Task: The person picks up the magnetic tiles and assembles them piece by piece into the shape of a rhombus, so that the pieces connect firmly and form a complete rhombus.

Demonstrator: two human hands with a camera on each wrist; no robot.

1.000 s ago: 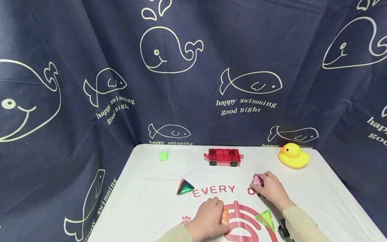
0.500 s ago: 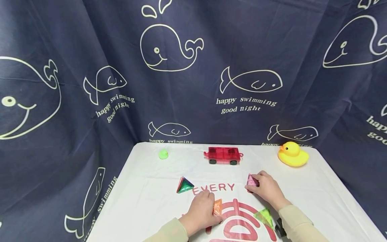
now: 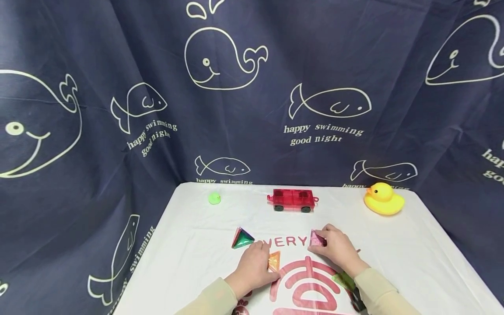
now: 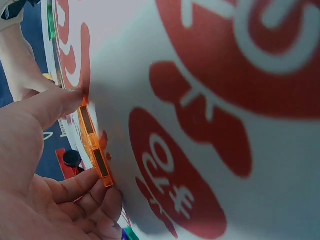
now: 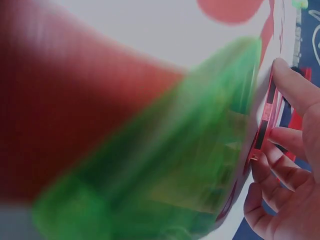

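Mid-cloth, hands gripping orange tile (image 3: pixel 274 261) and pink tile (image 3: pixel 316 239), bare tablecloth (image 3: pixel 393 245) between them.

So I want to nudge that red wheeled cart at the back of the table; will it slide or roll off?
The red cart stands on small dark wheels, so a push along its length would probably roll it. It looks like thin translucent plastic, so likely stiff and light. Pushed sideways, it might skid on the white cloth or tip.

orange tile (image 3: pixel 274 260), pink tile (image 3: pixel 316 239), yellow duck (image 3: pixel 383 199), red cart (image 3: pixel 292 199)
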